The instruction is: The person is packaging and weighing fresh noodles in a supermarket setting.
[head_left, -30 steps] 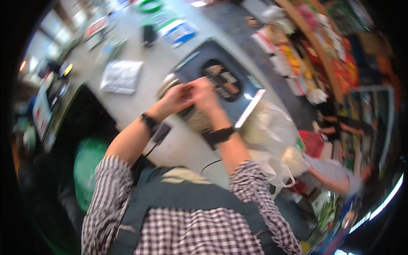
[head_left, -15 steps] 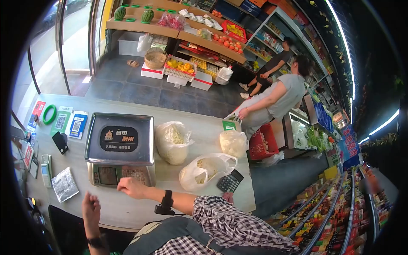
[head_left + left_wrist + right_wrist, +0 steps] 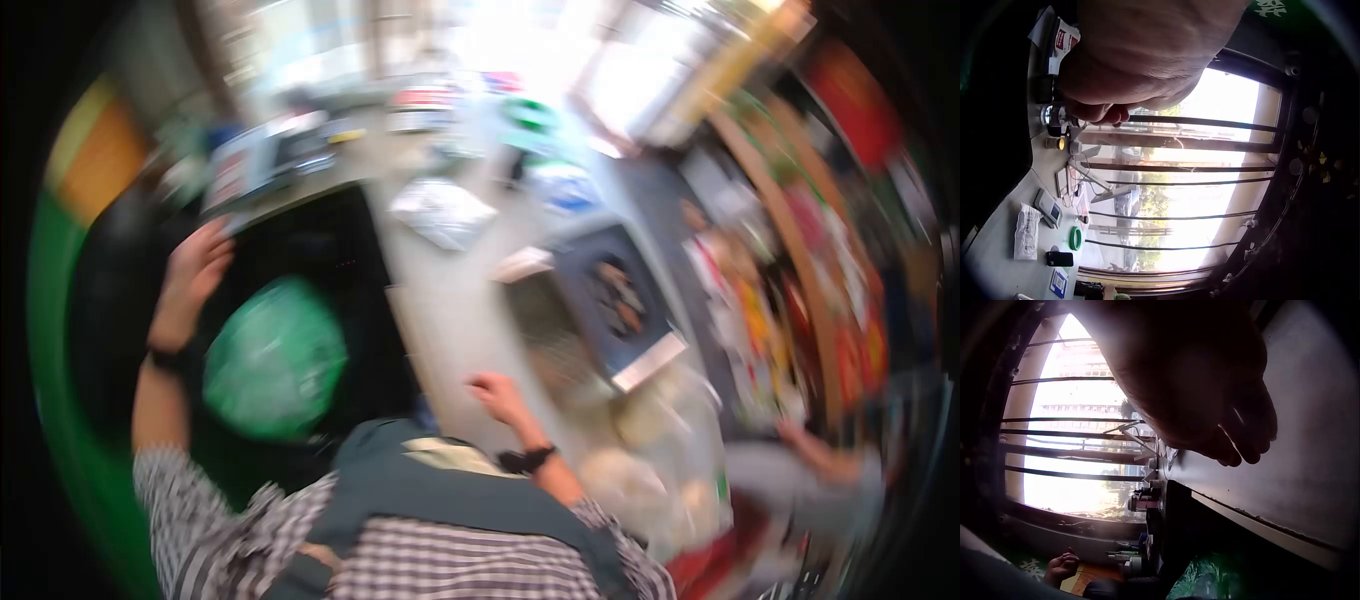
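My left hand (image 3: 200,262) is raised at the far left, beyond a green plastic bag (image 3: 275,360) that sits in the dark recess behind the counter. Its fingers bend loosely, and in the right wrist view the same left hand (image 3: 1063,567) shows nothing in its grasp. Over the counter's near side hovers my right hand (image 3: 503,400), fingers relaxed and holding nothing. Ahead of it stands a weighing scale (image 3: 612,295) with a dark metal platform. A silvery white packet (image 3: 443,212) lies on the counter (image 3: 445,310) left of the scale.
Pale plastic bags (image 3: 640,480) stand right of the scale. Farther along the counter lie a black phone (image 3: 1060,258), a green ring (image 3: 1075,239) and a handheld card terminal (image 3: 1049,208). A person in grey (image 3: 800,480) is at the right, beside shelves of goods.
My view has swung left, bringing the recess and green bag into sight. The left hand has moved out to the far left, and the right hand has drawn back from the scale.
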`<state>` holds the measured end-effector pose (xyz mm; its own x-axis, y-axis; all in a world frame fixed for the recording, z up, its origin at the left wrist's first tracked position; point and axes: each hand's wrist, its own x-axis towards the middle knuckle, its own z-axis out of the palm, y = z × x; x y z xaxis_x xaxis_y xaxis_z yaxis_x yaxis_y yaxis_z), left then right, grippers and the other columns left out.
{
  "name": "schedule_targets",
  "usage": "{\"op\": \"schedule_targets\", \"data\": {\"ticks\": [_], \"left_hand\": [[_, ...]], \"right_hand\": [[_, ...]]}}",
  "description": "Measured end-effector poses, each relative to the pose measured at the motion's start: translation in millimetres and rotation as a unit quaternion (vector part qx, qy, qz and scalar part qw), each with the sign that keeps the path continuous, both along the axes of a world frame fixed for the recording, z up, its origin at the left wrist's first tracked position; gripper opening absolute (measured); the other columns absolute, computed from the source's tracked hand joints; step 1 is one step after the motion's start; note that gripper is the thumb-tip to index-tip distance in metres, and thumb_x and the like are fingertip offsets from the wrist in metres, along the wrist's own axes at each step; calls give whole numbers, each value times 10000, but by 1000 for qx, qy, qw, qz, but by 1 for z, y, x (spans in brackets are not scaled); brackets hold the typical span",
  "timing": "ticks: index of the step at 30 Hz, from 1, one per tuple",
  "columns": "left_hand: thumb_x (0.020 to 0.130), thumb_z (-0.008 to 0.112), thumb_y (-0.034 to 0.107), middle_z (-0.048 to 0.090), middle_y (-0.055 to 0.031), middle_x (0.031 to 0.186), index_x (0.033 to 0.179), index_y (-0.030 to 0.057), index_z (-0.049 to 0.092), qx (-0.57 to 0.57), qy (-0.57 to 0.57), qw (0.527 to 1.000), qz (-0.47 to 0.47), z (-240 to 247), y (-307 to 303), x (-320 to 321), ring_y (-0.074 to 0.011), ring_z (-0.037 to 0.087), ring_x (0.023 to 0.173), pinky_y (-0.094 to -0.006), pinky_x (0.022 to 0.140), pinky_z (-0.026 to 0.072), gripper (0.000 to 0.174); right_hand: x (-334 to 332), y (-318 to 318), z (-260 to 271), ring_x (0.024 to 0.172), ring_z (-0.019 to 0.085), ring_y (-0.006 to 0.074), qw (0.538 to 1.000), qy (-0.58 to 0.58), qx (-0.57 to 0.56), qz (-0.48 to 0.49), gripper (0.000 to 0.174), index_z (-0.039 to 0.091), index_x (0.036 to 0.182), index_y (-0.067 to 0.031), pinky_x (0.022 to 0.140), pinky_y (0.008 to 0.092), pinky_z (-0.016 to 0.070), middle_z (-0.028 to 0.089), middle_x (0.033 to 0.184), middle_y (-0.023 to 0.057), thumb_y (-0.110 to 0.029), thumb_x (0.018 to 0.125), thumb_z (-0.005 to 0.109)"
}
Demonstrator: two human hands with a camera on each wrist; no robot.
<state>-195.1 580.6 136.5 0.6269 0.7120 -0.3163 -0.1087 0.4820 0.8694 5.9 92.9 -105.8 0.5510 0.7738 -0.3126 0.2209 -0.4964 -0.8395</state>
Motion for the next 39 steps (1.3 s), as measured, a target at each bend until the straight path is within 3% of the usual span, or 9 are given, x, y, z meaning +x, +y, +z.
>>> {"op": "schedule_targets", "data": {"ticks": [2, 3, 5, 14, 21, 24, 29, 34, 39], "left_hand": [[991, 444, 58, 370, 55, 663, 1077, 22, 528, -75, -2, 997, 9, -2, 10, 18, -40, 324, 526, -177, 388, 240, 126], [978, 455, 46, 412, 44, 677, 1062, 5, 541, -67, 17, 997, 24, -7, 15, 16, -42, 348, 533, -175, 386, 240, 127], [980, 477, 96, 426, 40, 670, 998, 31, 576, -129, 62, 985, 95, -43, 49, 12, -48, 372, 533, -184, 387, 250, 121], [959, 564, 242, 336, 61, 595, 954, 59, 600, -77, 162, 966, 184, -116, 182, 16, -61, 325, 494, -220, 403, 212, 186], [984, 538, 260, 253, 51, 574, 1015, 102, 530, -138, -24, 941, 307, -133, 328, 34, -72, 256, 481, -233, 419, 183, 161], [994, 499, 232, 263, 46, 591, 1015, 74, 467, -175, -93, 912, 360, -144, 365, 33, -87, 268, 495, -239, 440, 213, 162], [974, 522, 223, 283, 36, 623, 988, 71, 507, -183, -100, 895, 394, -152, 386, 32, -89, 276, 482, -250, 430, 198, 154], [961, 520, 182, 270, 54, 593, 1057, 34, 548, -138, 44, 898, 416, -142, 388, 35, -69, 286, 485, -241, 429, 196, 179], [955, 520, 159, 300, 62, 588, 1021, 33, 556, -154, 19, 903, 400, -137, 386, 29, -64, 299, 482, -234, 422, 205, 147]], "right_hand": [[7, -16, -4, 744, 652, 141, 999, -25, 8, -22, 180, 713, 1003, -41, 694, 298, 518, 721, 844, 88, -136, 858, 663], [3, -17, -1, 732, 667, 184, 999, -27, -1, -29, 165, 719, 964, -46, 690, 318, 520, 711, 818, 116, -157, 853, 669], [11, -6, -18, 729, 664, 161, 999, -10, -31, -18, 177, 717, 974, -21, 686, 296, 521, 713, 812, 106, -142, 852, 676], [37, 68, -13, 737, 666, 136, 988, 107, -108, -37, 149, 703, 969, 16, 678, 263, 527, 713, 815, 76, -76, 868, 642], [56, 111, -1, 657, 647, 135, 980, 90, -179, -19, 114, 680, 884, 32, 604, 266, 515, 687, 735, 80, -64, 883, 618], [56, 124, 10, 608, 653, 145, 961, 162, -202, -99, 131, 668, 859, 39, 575, 268, 527, 685, 704, 90, -87, 877, 636], [58, 130, 19, 562, 640, 159, 941, 212, -226, -138, 102, 649, 823, 39, 522, 274, 525, 668, 677, 102, -48, 872, 634], [61, 131, 13, 548, 637, 170, 932, 229, -240, -144, 94, 643, 811, 47, 512, 285, 526, 662, 664, 113, -18, 876, 624], [62, 137, 10, 547, 640, 172, 929, 229, -251, -145, 118, 644, 802, 53, 519, 293, 533, 667, 673, 117, -41, 874, 638]]}}
